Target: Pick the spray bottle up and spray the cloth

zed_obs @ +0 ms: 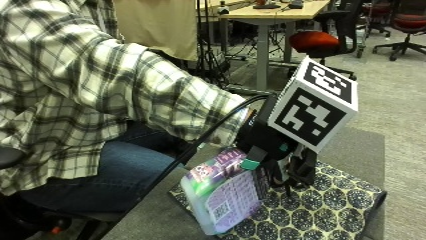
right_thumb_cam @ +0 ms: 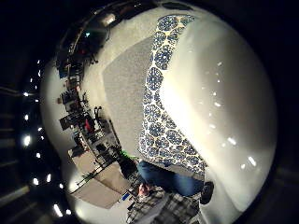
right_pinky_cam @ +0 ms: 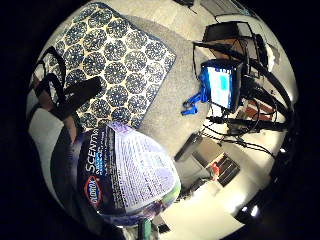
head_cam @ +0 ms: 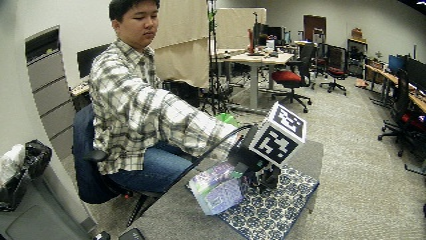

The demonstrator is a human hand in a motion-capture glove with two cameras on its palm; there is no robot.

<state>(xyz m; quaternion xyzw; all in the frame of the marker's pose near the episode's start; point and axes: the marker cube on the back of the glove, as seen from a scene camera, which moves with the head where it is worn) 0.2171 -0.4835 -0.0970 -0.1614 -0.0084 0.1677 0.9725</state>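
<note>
A seated person in a plaid shirt reaches the gloved right hand [zed_obs: 269,142] out over a grey table [zed_obs: 363,142]. The hand grasps the spray bottle [zed_obs: 223,192] by its upper part, fingers curled round the neck, and holds the bottle tilted, its base raised toward the person and clear of the surface. The bottle hangs above the near edge of the cloth [zed_obs: 319,205], a blue piece patterned with pale circles that lies flat on the table. From the little finger side palm view the bottle's printed label [right_pinky_cam: 127,175] fills the foreground close to the palm, with the cloth [right_pinky_cam: 112,65] spread on the table [right_pinky_cam: 175,107] beyond it. From the thumb side palm view a pale rounded surface, seemingly the bottle body [right_thumb_cam: 219,107], covers much of the picture, and the cloth [right_thumb_cam: 161,116] shows beside it. The bare hand is not seen. An office chair [zed_obs: 326,42] with a red seat stands behind the table.
</note>
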